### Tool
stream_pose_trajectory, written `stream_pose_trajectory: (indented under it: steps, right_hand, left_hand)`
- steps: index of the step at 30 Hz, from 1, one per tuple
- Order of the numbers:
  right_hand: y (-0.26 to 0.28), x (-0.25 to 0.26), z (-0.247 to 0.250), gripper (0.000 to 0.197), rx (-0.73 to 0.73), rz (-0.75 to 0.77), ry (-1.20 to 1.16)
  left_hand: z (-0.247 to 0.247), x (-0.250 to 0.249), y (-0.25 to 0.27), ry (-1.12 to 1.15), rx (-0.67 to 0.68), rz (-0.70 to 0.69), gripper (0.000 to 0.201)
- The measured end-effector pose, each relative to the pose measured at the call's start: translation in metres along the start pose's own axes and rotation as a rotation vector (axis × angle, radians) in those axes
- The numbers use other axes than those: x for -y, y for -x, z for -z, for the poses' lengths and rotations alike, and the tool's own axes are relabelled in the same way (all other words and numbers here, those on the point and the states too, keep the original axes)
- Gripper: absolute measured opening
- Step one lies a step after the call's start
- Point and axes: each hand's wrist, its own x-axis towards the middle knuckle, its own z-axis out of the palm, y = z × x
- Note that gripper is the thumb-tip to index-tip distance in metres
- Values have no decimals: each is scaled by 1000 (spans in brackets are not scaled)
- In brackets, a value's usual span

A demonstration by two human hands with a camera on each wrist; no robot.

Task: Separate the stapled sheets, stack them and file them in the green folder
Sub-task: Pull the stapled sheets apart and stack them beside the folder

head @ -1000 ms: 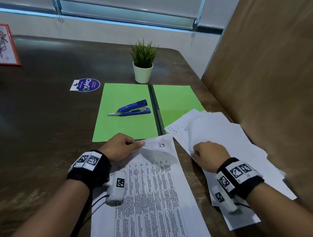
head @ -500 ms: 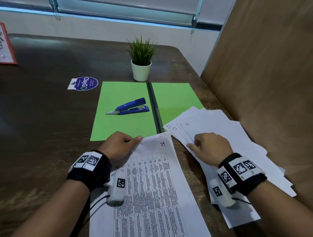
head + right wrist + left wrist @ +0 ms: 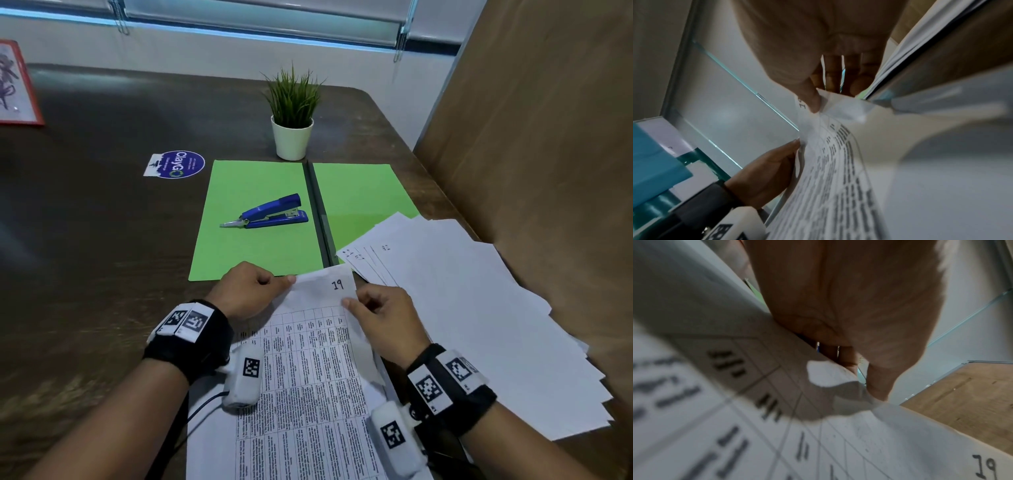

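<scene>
A printed sheet marked "19" (image 3: 308, 359) lies on top of the stapled sheets in front of me, its far end lifted. My left hand (image 3: 250, 291) pinches its top left corner, which also shows in the left wrist view (image 3: 838, 379). My right hand (image 3: 376, 308) pinches the top right corner (image 3: 818, 104) between thumb and fingers. The green folder (image 3: 260, 192) lies open just beyond, a blue stapler (image 3: 270, 216) resting on its left half. A fanned pile of loose white sheets (image 3: 462, 308) covers the table to the right and overlaps the folder's right half.
A small potted plant (image 3: 293, 116) stands behind the folder. A round blue sticker (image 3: 176, 164) lies to the folder's left, and a red-framed card (image 3: 17, 85) at the far left. A wooden partition (image 3: 548, 120) closes off the right side.
My right hand has let go of a sheet on the loose pile at the right and come back left to pinch the top right corner of sheet "19". The left hand has kept its pinch.
</scene>
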Motion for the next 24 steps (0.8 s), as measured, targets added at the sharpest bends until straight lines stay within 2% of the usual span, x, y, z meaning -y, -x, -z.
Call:
stream_pose_trajectory:
  steps: [3,7,12,14,16,18,19,20,23,24]
  right_hand:
    - [-3,-2,1,33,3,-6,25]
    - [2,1,2,22,-10,69,16]
    - [6,4,1,14,-185,228,49]
    - [9,8,2,11,-244,270,61]
    - [12,10,6,11,-159,189,70]
    - [15,10,10,15,130,8,147]
    - [18,6,11,14,230,-31,182]
    - [20,4,13,16,224,-21,194]
    - [23,-3,22,44,-103,44,75]
    - [24,-3,26,45,-106,21,-9]
  left_hand:
    - [4,-3,-2,5,37,34,66]
    - [12,-2,-4,43,135,57,29]
    - [13,-5,-5,-64,110,35,42]
    - [14,-6,-3,-73,90,49,41]
    - [14,-4,-2,-64,91,62,41]
    - [16,-2,-2,-8,105,91,37]
    - [17,-2,-1,18,114,104,36]
    - [20,-1,-1,21,125,103,38]
    - [28,-1,-3,-48,170,58,55]
    - [30,0,-3,-61,174,54,56]
